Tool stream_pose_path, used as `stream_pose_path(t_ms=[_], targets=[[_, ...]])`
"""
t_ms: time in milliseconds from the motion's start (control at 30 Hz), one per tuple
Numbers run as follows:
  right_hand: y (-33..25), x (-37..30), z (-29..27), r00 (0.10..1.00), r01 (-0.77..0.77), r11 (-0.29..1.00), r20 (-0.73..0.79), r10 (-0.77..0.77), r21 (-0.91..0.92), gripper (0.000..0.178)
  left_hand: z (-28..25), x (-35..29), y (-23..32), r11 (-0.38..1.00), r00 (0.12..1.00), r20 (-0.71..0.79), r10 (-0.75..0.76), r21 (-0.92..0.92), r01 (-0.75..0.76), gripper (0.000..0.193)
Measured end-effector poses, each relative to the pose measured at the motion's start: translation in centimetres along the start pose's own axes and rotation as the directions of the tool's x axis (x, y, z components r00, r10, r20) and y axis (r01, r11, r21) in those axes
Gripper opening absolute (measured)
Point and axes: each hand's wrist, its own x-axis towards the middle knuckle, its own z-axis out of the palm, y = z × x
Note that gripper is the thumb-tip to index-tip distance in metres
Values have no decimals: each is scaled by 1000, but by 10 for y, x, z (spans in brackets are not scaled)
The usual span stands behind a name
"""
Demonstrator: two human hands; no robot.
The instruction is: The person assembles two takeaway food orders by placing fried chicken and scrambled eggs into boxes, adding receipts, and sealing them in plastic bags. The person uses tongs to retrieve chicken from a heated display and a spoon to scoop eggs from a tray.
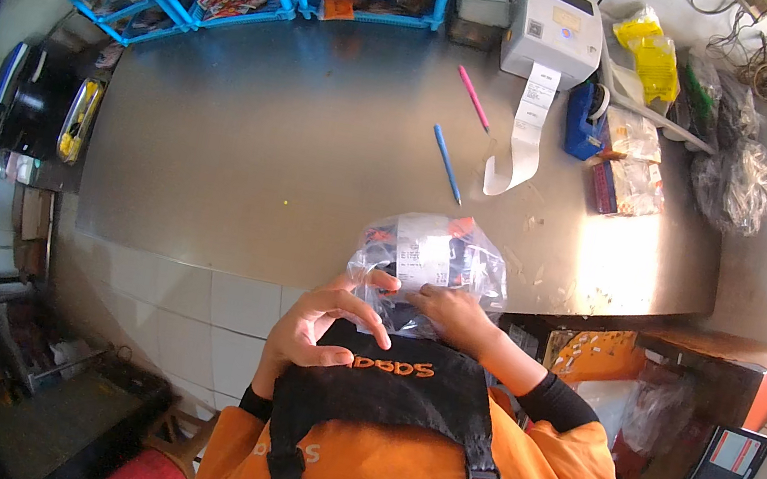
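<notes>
Both hands hold a clear bag (pixel 430 263) with a white label at the near table (pixel 295 164) edge, about 6 o'clock in the head view. The left hand (pixel 324 323) reaches up from 7 o'clock, fingers curled, fingertips on the bag's lower left. The right hand (pixel 452 314) comes from 5 o'clock, wrist bent, gripping the bag's underside. A blue pen (pixel 448 164) lies at 12 o'clock, well apart.
</notes>
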Motion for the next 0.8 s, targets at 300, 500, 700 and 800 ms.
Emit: stream_pose_path(t_ms=[300, 500, 700, 800], targets=[[1, 11, -1, 878, 3, 999, 478, -20, 36, 24, -2, -3, 2, 999, 998, 48, 35, 33, -36, 42], [17, -3, -25, 893, 37, 997, 446, -64, 69, 31, -5, -9, 9, 996, 993, -95, 72, -38, -76, 43], [6, -3, -12, 890, -59, 997, 449, 72, -42, 36, -2, -7, 6, 997, 996, -44, 75, 22, -74, 44], [3, -11, -10, 894, 60, 986, 448, 16, -156, 32, -2, -9, 5, 997, 996, -49, 73, 5, -73, 44]])
